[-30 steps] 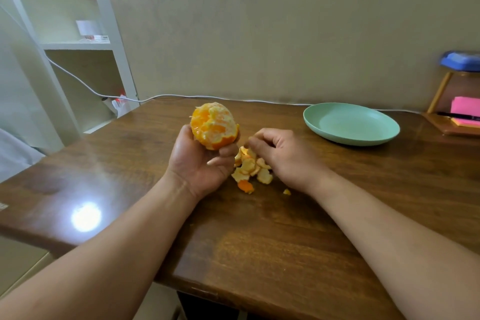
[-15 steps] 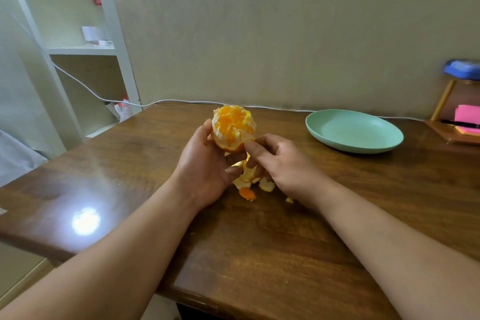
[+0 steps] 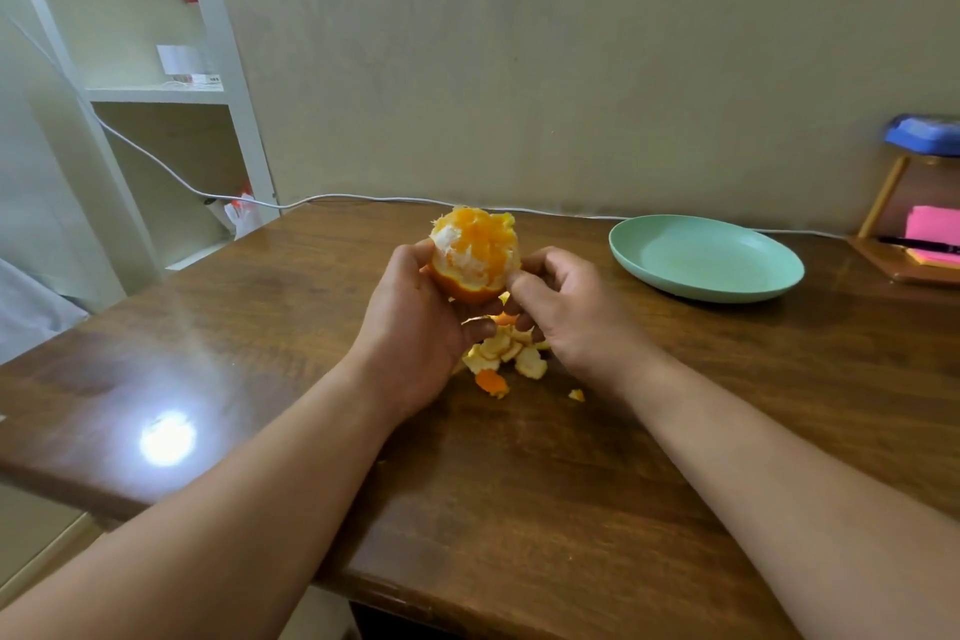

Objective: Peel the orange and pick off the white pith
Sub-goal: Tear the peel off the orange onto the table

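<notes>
My left hand [image 3: 415, 322] grips a mostly peeled orange [image 3: 475, 252] from below and the left, holding it above the wooden table [image 3: 571, 483]. Orange flesh and white pith show on top; a strip of rind remains at its bottom. My right hand [image 3: 566, 312] has curled fingers, and its thumb and fingertips pinch at the orange's lower right edge. A pile of peel pieces [image 3: 506, 359] lies on the table between and just below both hands, partly hidden by them.
A green plate [image 3: 706, 257] sits to the right near the wall. A wooden stand with pink notes [image 3: 930, 234] is at the far right. A white cable [image 3: 332, 198] runs along the table's back edge. The table's front edge is close to my forearms.
My right hand rose from the peel pile to the orange's right side. My left hand turned the orange, so more white pith now faces me.
</notes>
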### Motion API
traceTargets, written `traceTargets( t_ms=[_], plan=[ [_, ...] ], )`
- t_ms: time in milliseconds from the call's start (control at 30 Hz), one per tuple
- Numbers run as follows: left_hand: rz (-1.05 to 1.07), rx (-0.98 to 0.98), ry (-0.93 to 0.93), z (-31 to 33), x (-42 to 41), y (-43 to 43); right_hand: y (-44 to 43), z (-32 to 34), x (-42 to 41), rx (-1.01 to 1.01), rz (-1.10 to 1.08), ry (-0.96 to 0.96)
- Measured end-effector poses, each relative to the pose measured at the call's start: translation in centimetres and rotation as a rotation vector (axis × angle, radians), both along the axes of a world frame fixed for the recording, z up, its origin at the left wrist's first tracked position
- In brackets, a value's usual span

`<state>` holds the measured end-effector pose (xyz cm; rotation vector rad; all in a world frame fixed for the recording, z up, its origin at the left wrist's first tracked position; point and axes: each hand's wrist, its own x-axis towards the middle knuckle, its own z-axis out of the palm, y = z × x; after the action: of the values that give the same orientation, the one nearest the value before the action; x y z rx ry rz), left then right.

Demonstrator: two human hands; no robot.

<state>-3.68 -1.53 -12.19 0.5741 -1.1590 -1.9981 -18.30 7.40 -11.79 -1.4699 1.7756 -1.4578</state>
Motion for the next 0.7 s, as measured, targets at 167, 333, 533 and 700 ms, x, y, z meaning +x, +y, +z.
traceTargets(
  t_ms=[167,333,533,700],
  plan=[
    [0.093,-0.110,-0.031,-0.1,-0.8,0.8,-0.5,-0.2,0.4,0.009,-0.068,-0.080],
    [0.134,-0.129,-0.023,-0.3,-1.2,0.8,-1.2,-0.4,0.5,-0.018,-0.077,-0.200],
    [0.143,-0.125,0.012,-0.2,-1.1,0.7,-1.5,-0.4,0.9,-0.023,-0.050,-0.283],
    [0.114,-0.079,0.083,0.1,-0.7,0.5,-1.3,0.0,1.2,-0.090,0.056,-0.485]
  ],
)
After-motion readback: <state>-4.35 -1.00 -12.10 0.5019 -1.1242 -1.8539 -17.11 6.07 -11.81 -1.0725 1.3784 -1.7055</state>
